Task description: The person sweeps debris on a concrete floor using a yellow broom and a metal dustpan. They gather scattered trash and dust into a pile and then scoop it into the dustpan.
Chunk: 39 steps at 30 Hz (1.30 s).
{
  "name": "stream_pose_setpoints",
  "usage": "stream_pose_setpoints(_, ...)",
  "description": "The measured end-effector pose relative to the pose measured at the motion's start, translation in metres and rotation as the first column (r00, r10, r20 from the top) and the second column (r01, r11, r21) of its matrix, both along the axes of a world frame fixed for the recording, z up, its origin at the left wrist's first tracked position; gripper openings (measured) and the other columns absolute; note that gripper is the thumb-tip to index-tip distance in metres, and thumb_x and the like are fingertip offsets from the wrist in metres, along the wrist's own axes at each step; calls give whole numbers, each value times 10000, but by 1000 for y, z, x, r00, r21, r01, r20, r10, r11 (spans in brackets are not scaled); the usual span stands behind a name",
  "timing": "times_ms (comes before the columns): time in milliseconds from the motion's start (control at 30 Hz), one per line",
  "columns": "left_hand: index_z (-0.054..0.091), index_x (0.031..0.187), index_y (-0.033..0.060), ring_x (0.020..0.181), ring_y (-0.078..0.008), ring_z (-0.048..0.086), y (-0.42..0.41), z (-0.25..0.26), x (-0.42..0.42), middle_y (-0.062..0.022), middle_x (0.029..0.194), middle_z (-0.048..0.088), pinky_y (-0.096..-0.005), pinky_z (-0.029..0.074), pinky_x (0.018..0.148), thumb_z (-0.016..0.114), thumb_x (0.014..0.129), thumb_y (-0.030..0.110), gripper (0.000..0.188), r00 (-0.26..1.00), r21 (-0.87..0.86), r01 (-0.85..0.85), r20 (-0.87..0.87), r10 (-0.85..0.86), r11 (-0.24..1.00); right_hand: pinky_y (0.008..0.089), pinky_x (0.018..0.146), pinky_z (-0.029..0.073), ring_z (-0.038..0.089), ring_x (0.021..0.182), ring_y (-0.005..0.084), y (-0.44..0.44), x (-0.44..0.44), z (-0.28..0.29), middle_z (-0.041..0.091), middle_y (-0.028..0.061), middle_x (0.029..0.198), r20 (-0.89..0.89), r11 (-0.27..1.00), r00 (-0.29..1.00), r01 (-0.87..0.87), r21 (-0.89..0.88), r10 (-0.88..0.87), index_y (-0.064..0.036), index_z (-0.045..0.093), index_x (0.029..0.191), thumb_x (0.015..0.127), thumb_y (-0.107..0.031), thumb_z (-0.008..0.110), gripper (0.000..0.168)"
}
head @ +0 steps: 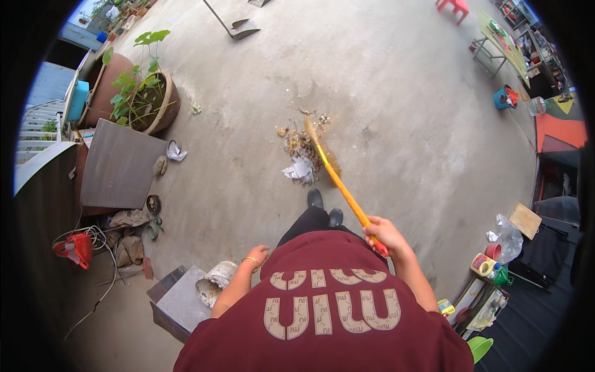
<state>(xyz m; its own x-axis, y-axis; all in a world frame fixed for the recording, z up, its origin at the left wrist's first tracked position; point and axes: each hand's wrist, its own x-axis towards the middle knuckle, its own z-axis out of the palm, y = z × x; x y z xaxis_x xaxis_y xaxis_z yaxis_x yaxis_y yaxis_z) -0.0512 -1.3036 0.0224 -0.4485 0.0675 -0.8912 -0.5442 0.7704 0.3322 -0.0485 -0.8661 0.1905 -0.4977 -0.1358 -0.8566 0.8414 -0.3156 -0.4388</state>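
Note:
My right hand (385,236) grips the orange handle of a broom (343,187) near its red end. The broom's bristles, slightly blurred, rest at the right side of a pile of debris (299,142) on the concrete floor. Crumpled white paper (301,170) lies at the near edge of that pile, just beyond my dark shoes. My left hand (259,254), with a yellow bangle at the wrist, hangs beside my body and holds nothing that I can see; its fingers are loosely curled.
A long-handled dustpan (243,30) stands at the far side. Left are a potted plant (160,104), a dark board (122,163) and stones. A grey box (179,295) stands near my left arm. Right are a blue bucket (502,99), a green table (503,41) and a cluttered shelf (483,304).

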Motion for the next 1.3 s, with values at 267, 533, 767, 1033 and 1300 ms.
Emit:
stream_pose_setpoints(267,511,1176,10,863,-165,604,38,-29,-116,-124,973,630,-277,463,768,436,822,68,366,974,127,-178,-115,193,976,241,454,443,506,505,99,52,-65,111,533,61,666,18,907,951,-301,295,310,28,351,1295,792,-50,515,534)
stream_pose_setpoints(533,526,1157,12,831,-166,608,97,-9,-157,-119,958,633,-275,465,753,466,811,71,356,934,124,-320,-125,334,939,334,475,467,573,512,207,106,-256,24,593,145,729,39,522,786,-445,728,617,-62,410,1266,738,-81,471,532)
stream_pose_setpoints(767,529,1167,30,826,-165,608,145,4,-100,-121,974,637,-281,471,737,509,796,92,377,803,-98,-595,-41,595,797,328,384,424,562,497,208,148,-428,-123,586,171,725,-55,794,912,-323,515,407,-6,467,1088,754,7,459,335)
stream_pose_setpoints(1033,551,1150,48,823,-166,614,286,44,-106,-116,963,644,-294,468,777,493,820,132,345,823,-5,-568,5,568,823,363,372,463,590,450,261,182,-394,-132,594,187,625,178,382,555,-738,556,813,46,440,1049,739,-3,445,313)
stream_pose_setpoints(1300,532,1161,35,873,-167,593,309,21,-188,-112,968,629,-289,452,786,489,832,152,353,894,3,-435,-122,432,901,299,378,409,527,452,159,273,-366,-36,552,96,604,106,522,577,-791,319,810,-24,378,1297,733,-45,514,581)
